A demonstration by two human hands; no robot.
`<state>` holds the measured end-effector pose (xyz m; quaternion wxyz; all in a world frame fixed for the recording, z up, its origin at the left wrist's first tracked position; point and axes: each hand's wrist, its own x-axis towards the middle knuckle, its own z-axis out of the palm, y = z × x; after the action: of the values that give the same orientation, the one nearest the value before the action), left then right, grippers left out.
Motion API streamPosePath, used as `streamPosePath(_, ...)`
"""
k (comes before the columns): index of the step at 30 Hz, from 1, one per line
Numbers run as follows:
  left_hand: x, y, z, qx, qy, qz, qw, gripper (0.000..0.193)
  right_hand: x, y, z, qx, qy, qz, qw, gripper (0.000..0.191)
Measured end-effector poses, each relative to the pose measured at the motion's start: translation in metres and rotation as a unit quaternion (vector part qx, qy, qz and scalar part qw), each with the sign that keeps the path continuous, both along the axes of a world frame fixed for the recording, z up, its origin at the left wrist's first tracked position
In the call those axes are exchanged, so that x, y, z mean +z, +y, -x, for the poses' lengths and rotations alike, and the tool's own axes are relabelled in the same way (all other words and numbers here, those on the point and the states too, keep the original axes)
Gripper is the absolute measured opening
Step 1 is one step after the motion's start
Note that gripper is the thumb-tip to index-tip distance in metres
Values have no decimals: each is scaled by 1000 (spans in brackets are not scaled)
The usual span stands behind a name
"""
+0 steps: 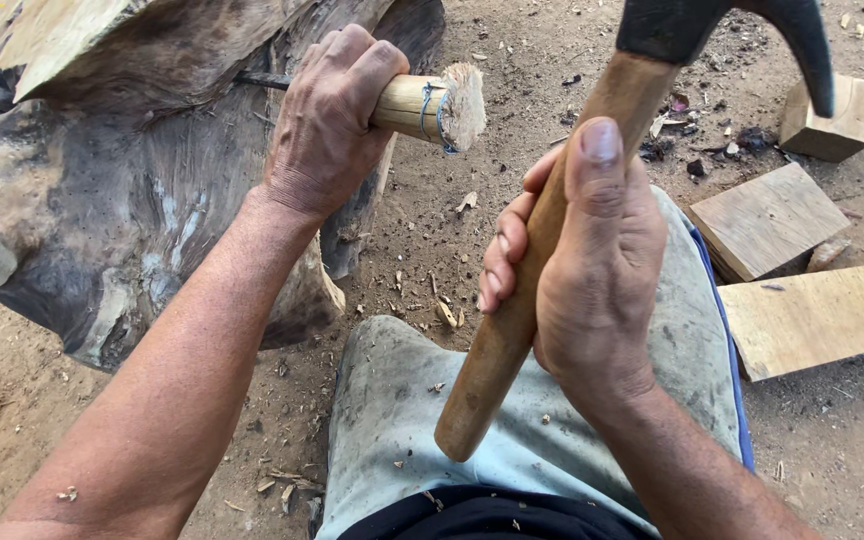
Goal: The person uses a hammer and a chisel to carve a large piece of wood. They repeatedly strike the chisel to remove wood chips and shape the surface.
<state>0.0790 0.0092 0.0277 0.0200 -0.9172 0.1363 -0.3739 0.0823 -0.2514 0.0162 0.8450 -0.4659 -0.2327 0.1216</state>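
My left hand (330, 120) grips a chisel by its wooden handle (430, 104), whose frayed butt end is bound with wire. The chisel's dark blade (262, 80) goes into a large dark carved log (112, 190) on the left. My right hand (592, 260) is closed around the wooden handle of a claw hammer (522, 300), held raised. Its black steel head (722, 30) is at the top edge, above and to the right of the chisel's butt, not touching it.
My knees in dusty grey trousers (402, 410) fill the bottom centre. Flat wooden boards (812, 315) and a small wooden block (832, 125) lie on the dirt at right. Wood chips are scattered on the ground (432, 240).
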Motion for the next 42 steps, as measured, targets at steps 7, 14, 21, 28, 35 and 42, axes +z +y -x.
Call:
streamPosePath(7, 2, 5, -7, 14, -5, 24, 1000, 26, 4, 10, 4, 61, 33, 15, 997, 50)
streamPosePath(14, -3, 27, -20, -32, -35, 31, 998, 26, 3, 11, 0, 54, 2, 87, 995, 41)
streamPosePath(21, 65, 126, 6, 312, 14, 125, 942, 8, -9, -3, -16, 65, 4, 77, 995, 46)
streamPosePath(28, 65, 97, 11, 202, 31, 500, 842, 12, -2, 11, -18, 55, 16, 20, 998, 48)
streamPosePath(35, 23, -90, 3, -202, 51, 264, 942, 23, 4, -17, -27, -60, -30, -41, 997, 51)
streamPosePath(42, 26, -3, 15, -89, 60, 95, 990, 20, -17, -37, -43, -101, -14, -7, 995, 53)
